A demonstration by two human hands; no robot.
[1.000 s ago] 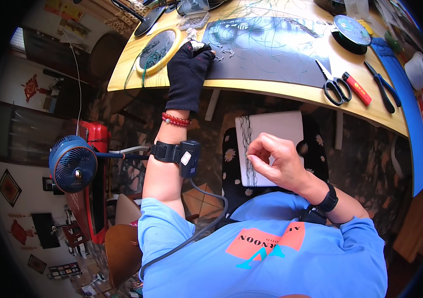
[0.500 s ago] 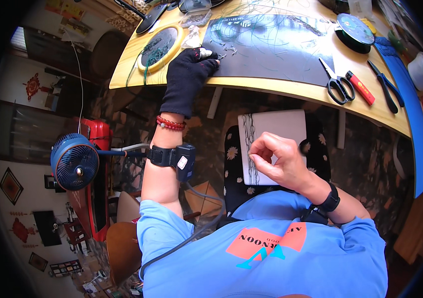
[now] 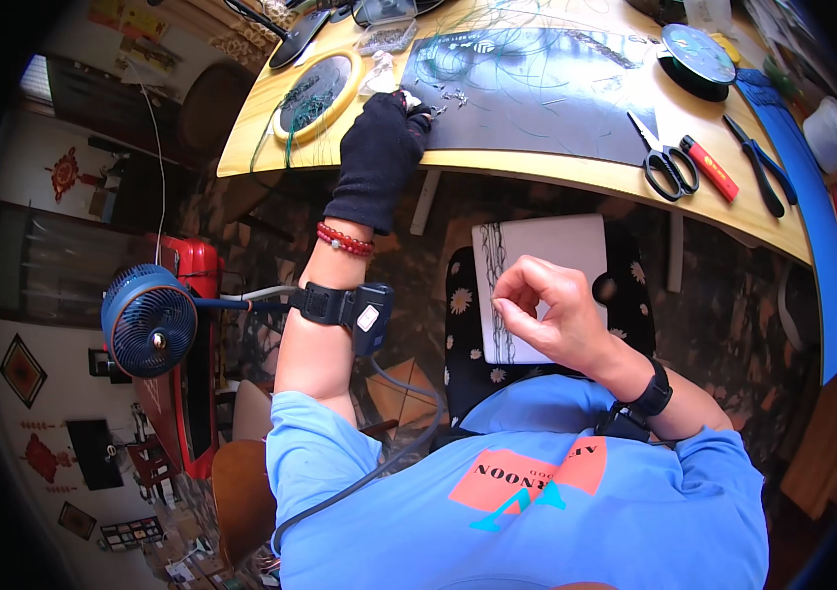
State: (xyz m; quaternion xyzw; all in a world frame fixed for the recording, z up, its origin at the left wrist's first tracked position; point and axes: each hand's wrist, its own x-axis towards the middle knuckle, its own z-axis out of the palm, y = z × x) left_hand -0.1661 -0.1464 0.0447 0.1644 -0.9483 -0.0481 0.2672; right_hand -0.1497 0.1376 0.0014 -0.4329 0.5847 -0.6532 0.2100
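**Gloved hand works small metal bits at the bench edge**

A person leans over a yellow table (image 3: pixel 556 169), the left hand (image 3: pixel 379 147), in a black glove, reaching to about 11 o'clock from the body. Its fingers curl down over a scatter of small silvery bits (image 3: pixel 443 96) at the near-left corner of a dark mat (image 3: pixel 537 98); whether one is pinched under the glove cannot be told. The right hand (image 3: pixel 551 320) hangs over the lap at about 1 o'clock, thumb and forefinger closed together in a pinch, the other fingers bent; anything between the tips is too small to see. Just behind it lies a white pad (image 3: pixel 556 256) with dark strands (image 3: pixel 497 295) laid along its left edge.

The bits look light, hard and slippery, likely to skate on the mat; a fingertip pinch from the sides seems the surest hold, and the glove probably dulls the feel. The strands look thin and limp, best taken near an end.

Scissors (image 3: pixel 664 167), a red knife (image 3: pixel 709 169) and pliers (image 3: pixel 758 177) lie at 2 o'clock from the gloved hand, a round tray (image 3: pixel 315 93) at 9 o'clock. A blue fan (image 3: pixel 148 320) stands left of the chair
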